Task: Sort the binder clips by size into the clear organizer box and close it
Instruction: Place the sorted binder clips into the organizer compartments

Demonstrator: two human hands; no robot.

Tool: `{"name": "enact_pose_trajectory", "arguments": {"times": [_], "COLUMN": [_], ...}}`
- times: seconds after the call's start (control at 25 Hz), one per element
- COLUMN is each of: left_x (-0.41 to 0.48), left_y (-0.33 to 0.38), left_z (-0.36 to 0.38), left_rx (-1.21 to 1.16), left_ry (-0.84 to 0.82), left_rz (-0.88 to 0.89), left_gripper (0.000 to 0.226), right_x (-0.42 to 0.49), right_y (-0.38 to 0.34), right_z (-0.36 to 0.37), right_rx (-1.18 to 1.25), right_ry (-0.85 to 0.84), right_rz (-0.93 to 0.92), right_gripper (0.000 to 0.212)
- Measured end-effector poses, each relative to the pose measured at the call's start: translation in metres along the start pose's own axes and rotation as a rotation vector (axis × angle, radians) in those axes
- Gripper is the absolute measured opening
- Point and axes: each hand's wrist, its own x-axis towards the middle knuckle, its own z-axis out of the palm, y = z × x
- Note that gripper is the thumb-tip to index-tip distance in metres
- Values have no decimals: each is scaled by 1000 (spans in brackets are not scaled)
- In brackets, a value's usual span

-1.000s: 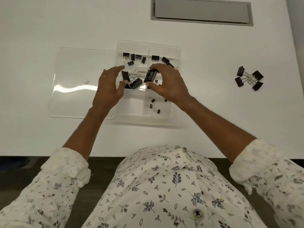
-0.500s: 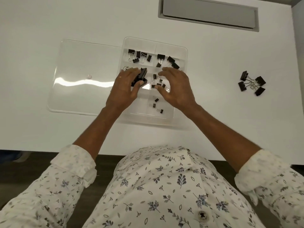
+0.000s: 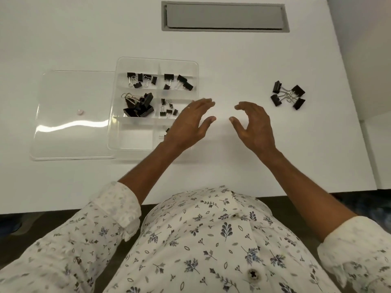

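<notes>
The clear organizer box (image 3: 135, 142) lies open on the white table, its lid (image 3: 74, 115) folded out flat to the left. Black binder clips fill its compartments: medium ones (image 3: 142, 79) at the back left and more (image 3: 178, 81) at the back right, large ones (image 3: 138, 104) in the middle left, small ones (image 3: 168, 107) in the middle right. A loose cluster of medium clips (image 3: 288, 95) lies on the table to the right. My left hand (image 3: 191, 125) hovers over the box's right edge, fingers spread and empty. My right hand (image 3: 254, 125) hovers above bare table, fingers loosely curved, holding nothing.
A grey recessed cable hatch (image 3: 224, 16) sits in the table at the back. The table's near edge runs just in front of my patterned shirt. Its right edge (image 3: 359, 127) lies beyond the loose clips.
Both hands have left the box's middle compartments and moved right. The large clip my left hand held now lies in the middle-left compartment.
</notes>
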Motion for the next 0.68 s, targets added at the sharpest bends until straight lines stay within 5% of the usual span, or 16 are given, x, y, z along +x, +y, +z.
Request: {"name": "enact_pose_trajectory", "arguments": {"times": [0.32,0.48,0.68], "left_x": [46,62,99], "left_y": [71,91,104], "left_z": [87,123,156], "left_rx": [17,46,39], "left_ry": [-60,-115,-198], "left_rz": [-11,-37,-118], "left_gripper": [48,50,57], "right_x": [-3,16,0], "right_y": [134,198,211], "right_z": [-60,-79,-84], "right_rx": [-49,-213,-189], "right_ry": [-83,-307,-310], "right_rz": [124,110,90], "right_gripper": [46,64,53]}}
